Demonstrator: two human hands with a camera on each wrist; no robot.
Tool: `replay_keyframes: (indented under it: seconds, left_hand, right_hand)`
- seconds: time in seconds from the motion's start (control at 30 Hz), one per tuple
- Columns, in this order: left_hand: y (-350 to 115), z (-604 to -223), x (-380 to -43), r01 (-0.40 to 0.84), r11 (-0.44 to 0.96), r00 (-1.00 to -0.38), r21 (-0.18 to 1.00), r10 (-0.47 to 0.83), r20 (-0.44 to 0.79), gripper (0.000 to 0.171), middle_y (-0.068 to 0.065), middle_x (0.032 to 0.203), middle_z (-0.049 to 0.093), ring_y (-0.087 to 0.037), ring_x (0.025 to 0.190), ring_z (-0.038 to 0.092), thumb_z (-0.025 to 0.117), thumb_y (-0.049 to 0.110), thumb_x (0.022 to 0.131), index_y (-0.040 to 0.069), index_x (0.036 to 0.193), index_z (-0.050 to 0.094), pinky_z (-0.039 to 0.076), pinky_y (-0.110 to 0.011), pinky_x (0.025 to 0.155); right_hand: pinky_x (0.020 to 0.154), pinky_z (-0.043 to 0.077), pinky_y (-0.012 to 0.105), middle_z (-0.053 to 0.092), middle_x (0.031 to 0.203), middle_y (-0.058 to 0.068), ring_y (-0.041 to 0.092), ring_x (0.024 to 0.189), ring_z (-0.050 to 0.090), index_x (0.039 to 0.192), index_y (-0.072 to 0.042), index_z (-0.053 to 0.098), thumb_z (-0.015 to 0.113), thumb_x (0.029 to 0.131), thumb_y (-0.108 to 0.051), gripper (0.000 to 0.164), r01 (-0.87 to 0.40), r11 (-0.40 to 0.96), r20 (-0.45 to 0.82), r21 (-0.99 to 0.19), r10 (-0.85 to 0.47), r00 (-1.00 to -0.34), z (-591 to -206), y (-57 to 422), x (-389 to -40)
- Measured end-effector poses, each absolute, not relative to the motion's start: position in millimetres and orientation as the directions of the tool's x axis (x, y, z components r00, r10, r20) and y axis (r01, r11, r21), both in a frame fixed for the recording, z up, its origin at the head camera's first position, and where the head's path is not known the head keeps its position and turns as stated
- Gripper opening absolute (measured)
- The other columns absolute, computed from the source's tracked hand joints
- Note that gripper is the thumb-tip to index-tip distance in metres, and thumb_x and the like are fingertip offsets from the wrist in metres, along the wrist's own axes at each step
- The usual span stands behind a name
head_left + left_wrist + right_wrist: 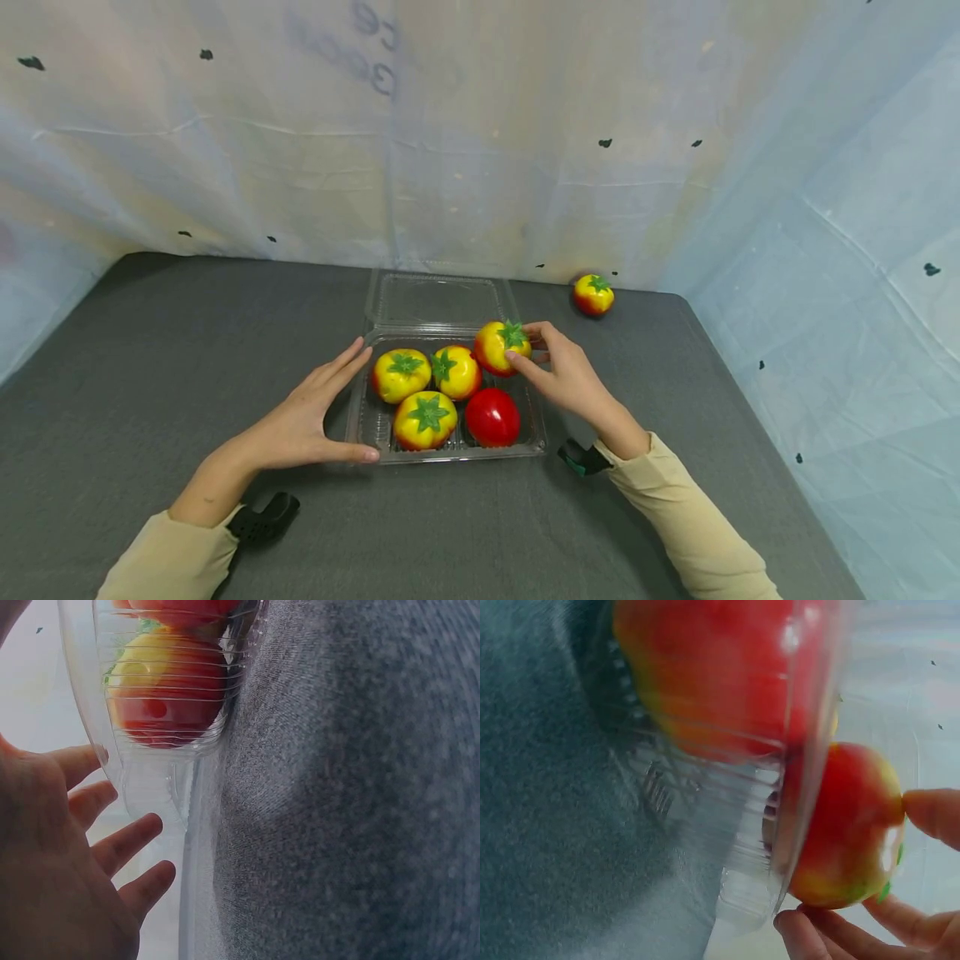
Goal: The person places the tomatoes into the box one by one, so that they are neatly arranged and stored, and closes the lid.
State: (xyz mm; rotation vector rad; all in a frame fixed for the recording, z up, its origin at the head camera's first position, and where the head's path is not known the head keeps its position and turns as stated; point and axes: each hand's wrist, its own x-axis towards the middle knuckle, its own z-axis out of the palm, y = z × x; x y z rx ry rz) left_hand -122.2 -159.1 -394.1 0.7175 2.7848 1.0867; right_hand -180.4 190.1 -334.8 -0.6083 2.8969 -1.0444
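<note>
Right hand point(570, 373) pinching fruit point(492, 347); four fruits point(426, 422) in box point(457, 455); sixth fruit point(592, 296) outside.

A dark grey table point(187, 333), its surface woven-looking in the wrist views, has rounded far corners. Along its far edge hangs a pale, creased back sheet point(487, 150) with small dark patches scattered over it. High on that sheet, above the left half of the far edge, are faint bluish letter-like marks point(371, 50). A light blue side sheet point(847, 267) runs along the right edge, wrinkled and dotted with more dark patches; another pale sheet point(33, 308) borders the far left corner.
</note>
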Motion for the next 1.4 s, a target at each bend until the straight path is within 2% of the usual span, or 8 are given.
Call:
replay_keyframes:
  seconds: [0.2, 0.3, 0.63, 0.8, 0.9, 1.0, 1.17, 1.4]
  left_hand:
    - [-159, -394, -123, 0.4, 0.64, -0.887, 0.656, 0.45, 0.103, 0.118, -0.007, 0.163, 0.002, -0.047, 0.141, 0.018, 0.082, 0.052, 0.067, 0.018, 0.156, 0.012, 0.024, -0.076, 0.096]
    - [-159, -394, -123, 0.401, 0.64, -0.887, 0.655, 0.45, 0.103, 0.118, -0.007, 0.163, 0.002, -0.047, 0.141, 0.018, 0.082, 0.052, 0.067, 0.018, 0.156, 0.012, 0.024, -0.076, 0.096]
    - [-159, -395, -123, 0.401, 0.637, -0.887, 0.658, 0.449, 0.105, 0.117, -0.005, 0.163, 0.001, -0.047, 0.14, 0.018, 0.082, 0.052, 0.068, 0.019, 0.156, 0.012, 0.024, -0.076, 0.096]
    - [-159, -395, -123, 0.395, 0.639, -0.889, 0.66, 0.446, 0.101, 0.118, -0.004, 0.163, 0.001, -0.047, 0.141, 0.018, 0.082, 0.052, 0.067, 0.019, 0.156, 0.012, 0.024, -0.076, 0.096]
    - [-159, -394, -123, 0.392, 0.638, -0.89, 0.663, 0.445, 0.099, 0.118, -0.004, 0.163, 0.001, -0.047, 0.141, 0.017, 0.082, 0.053, 0.067, 0.019, 0.156, 0.012, 0.024, -0.076, 0.096]
    - [-159, -393, -122, 0.393, 0.636, -0.889, 0.664, 0.446, 0.098, 0.118, -0.005, 0.163, 0.001, -0.047, 0.141, 0.017, 0.082, 0.052, 0.067, 0.019, 0.156, 0.012, 0.024, -0.076, 0.096]
    - [-159, -392, -122, 0.393, 0.636, -0.89, 0.664, 0.446, 0.099, 0.117, -0.005, 0.163, 0.001, -0.047, 0.141, 0.017, 0.082, 0.052, 0.068, 0.019, 0.156, 0.012, 0.024, -0.076, 0.096]
    - [-159, -392, -122, 0.384, 0.638, -0.892, 0.668, 0.444, 0.089, 0.117, -0.007, 0.163, 0.001, -0.048, 0.141, 0.017, 0.082, 0.052, 0.068, 0.02, 0.156, 0.012, 0.024, -0.077, 0.096]
  right_hand:
    - [0.088, 0.053, 0.043, 0.06, 0.121, 0.018, 0.03, 0.104, 0.063, 0.124, -0.003, 0.049, 0.07, 0.088, -0.026, 0.048, -0.325, 0.665, 0.136, -0.673, -0.321, -0.937, -336, 189, -182]
    - [0.084, 0.054, 0.043, 0.061, 0.116, 0.015, 0.028, 0.1, 0.063, 0.121, -0.003, 0.051, 0.075, 0.084, -0.025, 0.049, -0.358, 0.671, 0.187, -0.649, -0.316, -0.93, -337, 186, -181]
    - [0.071, 0.054, 0.038, 0.051, 0.109, 0.013, 0.026, 0.09, 0.057, 0.124, -0.006, 0.052, 0.081, 0.077, -0.033, 0.061, -0.455, 0.848, 0.339, -0.274, -0.357, -0.87, -339, 170, -175]
    - [0.072, 0.056, 0.039, 0.048, 0.112, 0.014, 0.027, 0.096, 0.053, 0.129, -0.007, 0.05, 0.083, 0.075, -0.033, 0.069, -0.468, 0.862, 0.337, -0.197, -0.388, -0.858, -341, 167, -173]
    - [0.082, 0.054, 0.04, 0.049, 0.12, 0.015, 0.028, 0.104, 0.052, 0.135, -0.008, 0.047, 0.08, 0.078, -0.033, 0.071, -0.487, 0.843, 0.311, -0.229, -0.41, -0.857, -340, 170, -172]
    - [0.088, 0.051, 0.042, 0.05, 0.128, 0.015, 0.028, 0.107, 0.053, 0.14, -0.008, 0.045, 0.076, 0.083, -0.032, 0.07, -0.499, 0.797, 0.265, -0.341, -0.428, -0.864, -335, 176, -170]
    - [0.088, 0.052, 0.045, 0.052, 0.133, 0.016, 0.027, 0.106, 0.057, 0.141, -0.006, 0.046, 0.07, 0.088, -0.021, 0.06, -0.51, 0.677, 0.221, -0.53, -0.47, -0.854, -325, 186, -172]
    - [0.08, 0.056, 0.04, 0.062, 0.118, 0.012, 0.026, 0.098, 0.063, 0.13, -0.009, 0.059, 0.073, 0.085, -0.017, 0.047, -0.46, 0.678, 0.236, -0.573, -0.402, -0.885, -323, 188, -176]
